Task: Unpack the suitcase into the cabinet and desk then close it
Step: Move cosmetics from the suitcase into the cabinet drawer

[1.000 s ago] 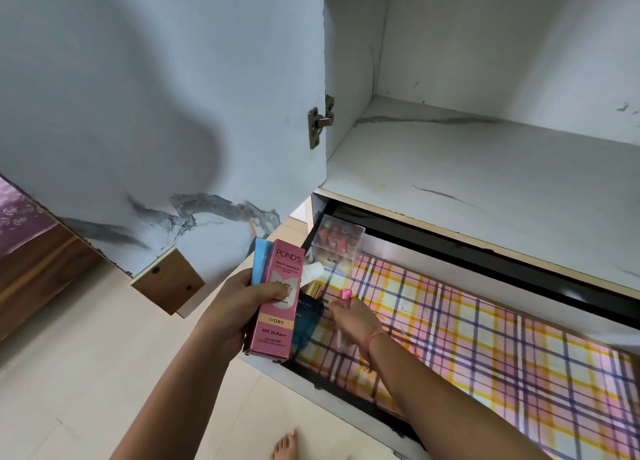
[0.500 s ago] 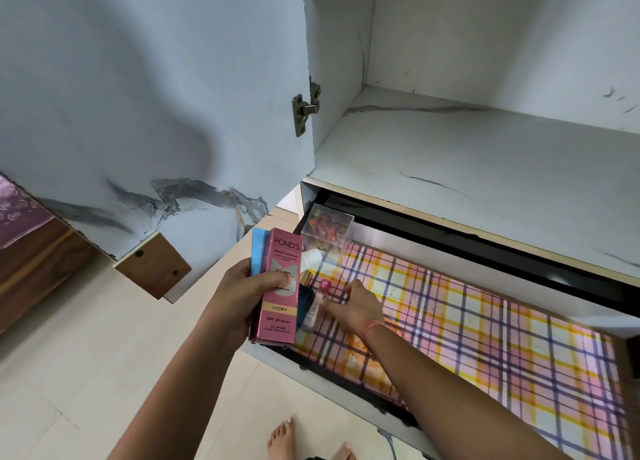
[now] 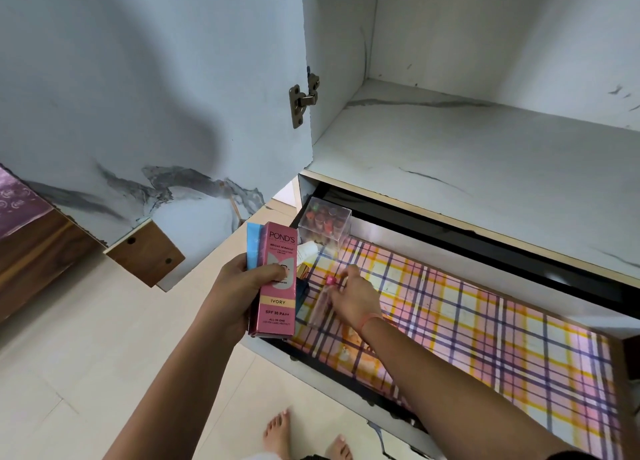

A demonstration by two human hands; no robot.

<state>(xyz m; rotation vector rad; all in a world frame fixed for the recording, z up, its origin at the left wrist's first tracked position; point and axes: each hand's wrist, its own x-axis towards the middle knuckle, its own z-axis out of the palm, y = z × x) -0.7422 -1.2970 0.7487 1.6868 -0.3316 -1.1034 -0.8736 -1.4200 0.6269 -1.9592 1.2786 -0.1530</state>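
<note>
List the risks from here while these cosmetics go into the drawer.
1. The left hand grips the pink box and the blue box together over the floor, just outside the drawer. Either one could slip and drop.
2. The pink-capped tube by the right hand lies in a crowded corner. It may roll or nudge the white bottle beside the clear lipstick case.

Pink box (image 3: 277, 283); blue box (image 3: 253, 241); plaid pink-yellow drawer liner (image 3: 485, 338).

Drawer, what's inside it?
Plaid liner, clear box of small bottles in the far-left corner, pink-capped tube at the right hand. The held pink box partly covers other items.
</note>
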